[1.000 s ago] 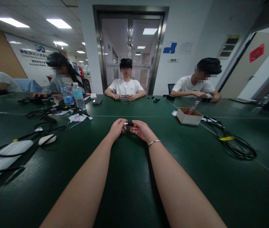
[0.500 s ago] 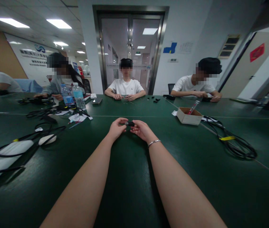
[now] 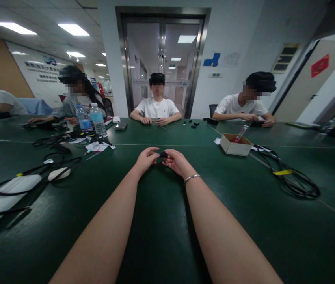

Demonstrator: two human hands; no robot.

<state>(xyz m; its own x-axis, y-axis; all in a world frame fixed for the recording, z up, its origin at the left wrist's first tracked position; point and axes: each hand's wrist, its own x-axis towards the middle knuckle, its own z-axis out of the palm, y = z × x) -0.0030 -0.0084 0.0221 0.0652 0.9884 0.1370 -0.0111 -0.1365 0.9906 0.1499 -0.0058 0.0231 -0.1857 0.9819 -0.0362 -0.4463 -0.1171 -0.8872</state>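
Note:
Above the green table (image 3: 161, 221), my two hands meet in front of me. My right hand (image 3: 177, 161) is closed in a pinch around a small black part (image 3: 163, 154), its other fingers curled below. My left hand (image 3: 147, 161) has its thumb and fingers closed at the left end of the same part, with the forefinger reaching over the top. Most of that left end is hidden by the fingertips. The part is too small for me to tell its exact kind.
To the right are a small open box (image 3: 236, 146) with a clear tube and a coiled black cable (image 3: 297, 183). Leftward lie a white device (image 3: 10, 197) with cables, paper scraps (image 3: 98, 146) and two water bottles (image 3: 98, 120). Several people sit around the table, one (image 3: 156, 106) directly opposite.
My hands have drawn slightly closer together. A grey bit that showed between my left fingertips is now mostly covered. The person at the left moved a hand outward.

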